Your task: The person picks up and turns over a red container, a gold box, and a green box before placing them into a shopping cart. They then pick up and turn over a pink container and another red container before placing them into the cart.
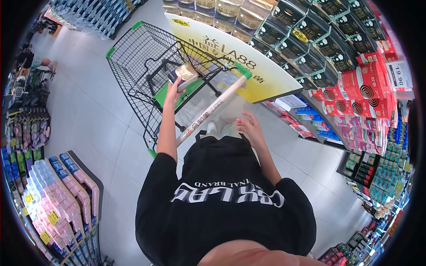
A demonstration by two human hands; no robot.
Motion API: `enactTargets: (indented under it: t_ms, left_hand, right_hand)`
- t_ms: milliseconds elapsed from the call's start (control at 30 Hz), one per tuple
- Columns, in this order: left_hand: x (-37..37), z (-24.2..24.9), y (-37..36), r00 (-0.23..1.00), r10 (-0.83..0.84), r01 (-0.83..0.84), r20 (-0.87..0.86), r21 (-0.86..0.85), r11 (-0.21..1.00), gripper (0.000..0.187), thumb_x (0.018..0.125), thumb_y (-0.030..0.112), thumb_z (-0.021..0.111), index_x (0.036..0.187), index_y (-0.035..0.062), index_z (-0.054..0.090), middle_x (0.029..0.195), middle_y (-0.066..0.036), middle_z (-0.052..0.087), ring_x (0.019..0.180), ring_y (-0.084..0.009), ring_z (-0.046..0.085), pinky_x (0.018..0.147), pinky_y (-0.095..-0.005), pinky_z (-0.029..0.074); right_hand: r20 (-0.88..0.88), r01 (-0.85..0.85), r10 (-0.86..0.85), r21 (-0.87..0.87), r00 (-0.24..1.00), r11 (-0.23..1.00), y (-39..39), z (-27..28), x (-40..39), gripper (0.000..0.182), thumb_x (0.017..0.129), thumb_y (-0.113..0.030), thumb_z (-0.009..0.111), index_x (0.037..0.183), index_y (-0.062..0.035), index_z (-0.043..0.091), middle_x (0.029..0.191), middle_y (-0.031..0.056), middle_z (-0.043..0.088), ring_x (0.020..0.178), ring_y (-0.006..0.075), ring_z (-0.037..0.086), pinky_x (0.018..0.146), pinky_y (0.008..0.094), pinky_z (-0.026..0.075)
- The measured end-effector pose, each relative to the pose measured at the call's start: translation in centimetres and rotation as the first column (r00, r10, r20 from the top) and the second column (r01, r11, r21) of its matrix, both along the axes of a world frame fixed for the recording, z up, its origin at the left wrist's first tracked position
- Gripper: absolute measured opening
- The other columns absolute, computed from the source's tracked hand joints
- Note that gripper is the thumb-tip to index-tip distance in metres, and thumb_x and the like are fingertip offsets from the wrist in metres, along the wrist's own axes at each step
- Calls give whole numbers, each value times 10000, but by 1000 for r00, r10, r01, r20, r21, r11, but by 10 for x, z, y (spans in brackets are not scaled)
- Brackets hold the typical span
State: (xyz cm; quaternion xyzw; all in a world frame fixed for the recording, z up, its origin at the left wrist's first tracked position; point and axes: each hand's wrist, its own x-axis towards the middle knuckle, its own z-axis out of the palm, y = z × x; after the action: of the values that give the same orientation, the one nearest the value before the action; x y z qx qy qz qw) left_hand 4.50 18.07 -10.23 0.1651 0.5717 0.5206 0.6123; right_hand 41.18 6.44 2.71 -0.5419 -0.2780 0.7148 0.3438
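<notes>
My left hand grips a small gold and dark pack, holding it over the shopping cart beyond the handle. The pack looks like the gold ones on the display behind the cart. My right hand is open with its fingers apart, holding nothing, in front of my body and below the right end of the cart handle. The black wire shopping cart has green corners and a green seat panel. No hand is on the handle.
A promotional board stands beside the cart, below stacked gold packs and black packs. Red packs hang at right. Pink packs fill a shelf at lower left. Another person is at far left.
</notes>
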Motion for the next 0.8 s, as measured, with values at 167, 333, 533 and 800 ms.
enactTargets:
  t_ms: [167, 333, 533, 800]
  left_hand:
    - [-10, -24, -6, 918, -281, 171, -278, -361, 917, 786, 897, 438, 558, 1456, 87, 131, 1460, -158, 282, 1330, -336, 303, 980, -490, 390]
    - [-11, -30, -2, 905, -330, 262, -268, -262, 929, 891, 904, 455, 538, 1481, 103, -42, 1504, -165, 209, 1360, -351, 263, 1027, -510, 347]
    - [11, -8, 8, 768, -264, 234, -584, -128, 964, 752, 909, 391, 554, 1445, -3, 202, 1358, -230, 427, 1210, -292, 475, 969, -384, 408]
    - [96, 67, -70, 344, -156, 452, -926, 18, 892, 550, 899, 382, 549, 1308, 30, 440, 1252, -181, 520, 1187, -320, 467, 1012, -433, 307]
  right_hand:
    - [128, -69, 56, 100, 990, 993, 2, 4, 27, 313, 910, -138, 564, 1206, -56, 500, 978, 92, 631, 880, 151, 609, 731, 282, 493]
    - [441, -200, -60, 520, 896, 830, 88, 35, 61, 242, 907, -130, 570, 1123, -23, 544, 966, 67, 636, 860, 112, 599, 720, 251, 472]
    - [602, -376, -426, 778, 675, 504, 238, 172, 66, 366, 832, -152, 631, 1175, -52, 553, 1095, 120, 611, 943, 204, 614, 817, 307, 478]
    - [846, -773, -512, 424, 152, 472, 389, 203, 89, 530, 754, -361, 704, 1240, -251, 526, 1210, 105, 585, 1134, 311, 539, 907, 477, 375]
